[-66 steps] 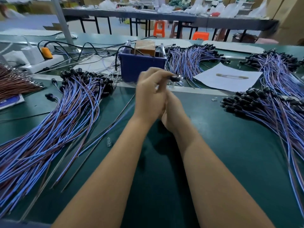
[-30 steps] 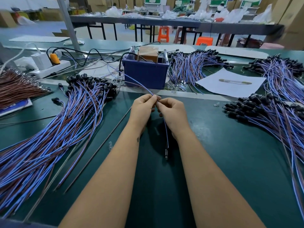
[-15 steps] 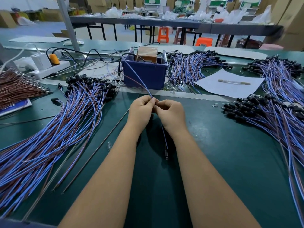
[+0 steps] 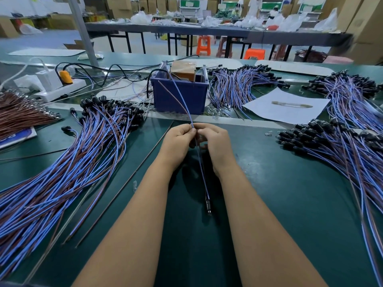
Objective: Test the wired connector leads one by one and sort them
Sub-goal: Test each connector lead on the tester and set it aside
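One blue-and-brown lead (image 4: 204, 183) runs between my two hands at the table's middle. My left hand (image 4: 178, 141) and my right hand (image 4: 215, 140) both pinch it side by side. Its black connector end (image 4: 208, 205) hangs below them near the green mat, and its two free wire ends reach up to the blue bin (image 4: 179, 94) holding a brown box-shaped tester. A large fan of leads (image 4: 62, 168) lies to the left, another pile (image 4: 339, 150) to the right.
More lead bundles (image 4: 236, 85) lie behind the bin and at far right. A white sheet with a pen (image 4: 290, 104) sits right of the bin. A power strip (image 4: 58, 88) and brown wires (image 4: 18, 114) are at far left. Thin rods (image 4: 124, 177) lie on the mat.
Earlier my hands were raised near the bin with a connector in the fingers. They came down to the mat and now hold the lead by its wires; the wire ends rose toward the bin.
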